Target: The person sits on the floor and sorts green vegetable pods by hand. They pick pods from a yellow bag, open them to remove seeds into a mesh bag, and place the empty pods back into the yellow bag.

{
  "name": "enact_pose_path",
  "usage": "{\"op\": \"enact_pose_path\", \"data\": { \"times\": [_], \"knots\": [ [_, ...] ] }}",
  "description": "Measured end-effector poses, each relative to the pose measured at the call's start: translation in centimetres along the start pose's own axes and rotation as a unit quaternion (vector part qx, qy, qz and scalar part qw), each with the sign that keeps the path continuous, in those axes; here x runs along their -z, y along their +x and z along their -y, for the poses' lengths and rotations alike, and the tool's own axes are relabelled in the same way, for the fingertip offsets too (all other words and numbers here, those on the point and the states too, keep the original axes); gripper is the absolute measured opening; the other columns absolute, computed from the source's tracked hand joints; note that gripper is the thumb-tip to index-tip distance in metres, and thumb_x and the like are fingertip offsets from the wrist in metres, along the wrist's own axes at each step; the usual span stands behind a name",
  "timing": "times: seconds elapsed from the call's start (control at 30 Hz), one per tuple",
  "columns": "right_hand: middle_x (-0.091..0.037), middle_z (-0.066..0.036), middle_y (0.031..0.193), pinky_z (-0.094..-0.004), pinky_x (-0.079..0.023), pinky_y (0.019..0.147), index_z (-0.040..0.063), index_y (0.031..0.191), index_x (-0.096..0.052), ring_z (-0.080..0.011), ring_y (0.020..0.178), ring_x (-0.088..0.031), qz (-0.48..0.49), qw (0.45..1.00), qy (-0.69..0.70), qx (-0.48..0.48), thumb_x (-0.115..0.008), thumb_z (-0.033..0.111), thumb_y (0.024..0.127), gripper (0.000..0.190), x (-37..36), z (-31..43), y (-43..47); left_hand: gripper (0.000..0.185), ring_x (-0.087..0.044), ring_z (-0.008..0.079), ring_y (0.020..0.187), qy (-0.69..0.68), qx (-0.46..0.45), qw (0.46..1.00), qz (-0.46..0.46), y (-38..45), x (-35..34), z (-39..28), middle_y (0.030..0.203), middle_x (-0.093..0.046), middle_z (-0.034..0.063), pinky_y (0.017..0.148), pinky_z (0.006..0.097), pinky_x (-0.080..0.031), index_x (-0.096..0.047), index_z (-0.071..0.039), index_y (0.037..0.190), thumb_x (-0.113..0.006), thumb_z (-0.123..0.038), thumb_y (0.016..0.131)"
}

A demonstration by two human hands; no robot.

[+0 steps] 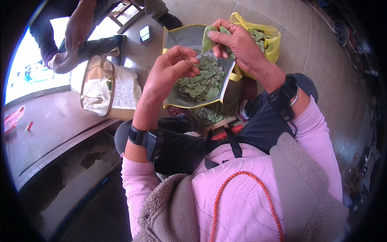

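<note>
Flat green bean pods [208, 40] are pinched between the thumb and fingers of my right hand [234, 40], above the far right side of an open bag with yellow edging [193, 106]. My left hand [178, 65] hovers just left of it, fingers curled and a little apart; I see nothing clearly held in it. Many green pods [201, 83] lie inside the bag below both hands. Behind my right hand, a yellow plastic bag [273, 36] holds more green pods or leaves [257, 36].
Green scraps [213, 114] lie on the floor between my feet. To the left stands a white and tan bag [125, 87] with handles. A co-worker's hands [68, 57] are at the upper left, near a phone [145, 34] on the tiles. A ledge [54, 121] runs along the left.
</note>
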State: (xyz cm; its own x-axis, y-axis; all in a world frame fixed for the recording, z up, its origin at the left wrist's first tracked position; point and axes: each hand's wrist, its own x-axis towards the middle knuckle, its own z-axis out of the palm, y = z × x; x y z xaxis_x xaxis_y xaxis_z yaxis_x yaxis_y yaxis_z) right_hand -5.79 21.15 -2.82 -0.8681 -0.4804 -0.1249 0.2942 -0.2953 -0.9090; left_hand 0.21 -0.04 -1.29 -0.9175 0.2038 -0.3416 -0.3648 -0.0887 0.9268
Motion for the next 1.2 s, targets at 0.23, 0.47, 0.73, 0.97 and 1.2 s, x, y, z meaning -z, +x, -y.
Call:
{"op": "enact_pose_path", "data": {
  "times": [0.23, 0.47, 0.73, 0.97, 1.2],
  "knots": [
    [-0.068, -0.003, 0.087, -0.0258, -0.048, 0.061, 0.008, 0.102, -0.063, -0.013, 0.072, -0.065, -0.017, 0.943, -0.313, 0.114, -0.07, 0.019, 0.09, 0.017, -0.6, -0.4, -0.1, 0.017, -0.061, 0.0083, 0.067, 0.244, -0.059, 0.967, -0.039, 0.3, -0.5, -0.7, 0.078, -0.066, 0.0027, 0.064, 0.0238, -0.05, -0.068, 0.001, 0.099, -0.059, -0.013, 0.096],
    [-0.065, -0.006, 0.092, -0.0379, -0.051, 0.073, 0.013, 0.097, -0.069, -0.0271, 0.085, -0.062, 0.042, 0.705, -0.63, 0.322, -0.072, 0.02, 0.082, 0.017, -0.6, -0.5, -0.3, 0.014, -0.057, 0.0097, 0.062, 0.495, -0.265, 0.825, -0.073, 0.1, -1.4, -0.6, 0.067, -0.06, 0.0084, 0.059, 0.0294, -0.047, -0.068, 0.0, 0.095, -0.06, -0.009, 0.088],
    [-0.063, -0.007, 0.068, -0.0308, -0.049, 0.062, 0.008, 0.088, -0.07, -0.0167, 0.061, -0.061, -0.073, 0.882, -0.295, 0.36, -0.069, 0.026, 0.087, 0.018, -1.8, -0.1, 0.0, 0.015, -0.06, 0.0122, 0.073, 0.177, 0.035, 0.983, 0.029, -0.8, -1.0, 0.1, 0.075, -0.062, 0.0065, 0.066, 0.0276, -0.049, -0.07, -0.003, 0.099, -0.061, -0.009, 0.089],
    [-0.06, 0.004, 0.084, -0.0147, -0.032, 0.049, 0.008, 0.102, -0.059, 0.0023, 0.062, -0.045, -0.069, 0.997, 0.001, 0.025, -0.058, 0.02, 0.101, 0.012, 2.1, 4.2, -0.8, 0.034, -0.067, 0.0323, 0.099, 0.519, 0.025, 0.807, 0.282, 0.8, 0.8, 11.6, 0.102, -0.07, 0.0168, 0.086, 0.0407, -0.054, -0.072, -0.008, 0.111, -0.063, -0.003, 0.078],
    [-0.057, 0.0, 0.084, -0.0168, -0.035, 0.051, 0.007, 0.115, -0.051, -0.006, 0.068, -0.053, 0.01, 0.992, 0.125, 0.019, -0.049, 0.02, 0.105, 0.016, 3.1, 5.7, -0.7, 0.024, -0.068, 0.0342, 0.096, 0.661, 0.125, 0.726, 0.138, 12.8, 7.5, 25.5, 0.1, -0.069, 0.0213, 0.082, 0.045, -0.054, -0.067, -0.008, 0.104, -0.061, -0.015, 0.082]
  ]
}}
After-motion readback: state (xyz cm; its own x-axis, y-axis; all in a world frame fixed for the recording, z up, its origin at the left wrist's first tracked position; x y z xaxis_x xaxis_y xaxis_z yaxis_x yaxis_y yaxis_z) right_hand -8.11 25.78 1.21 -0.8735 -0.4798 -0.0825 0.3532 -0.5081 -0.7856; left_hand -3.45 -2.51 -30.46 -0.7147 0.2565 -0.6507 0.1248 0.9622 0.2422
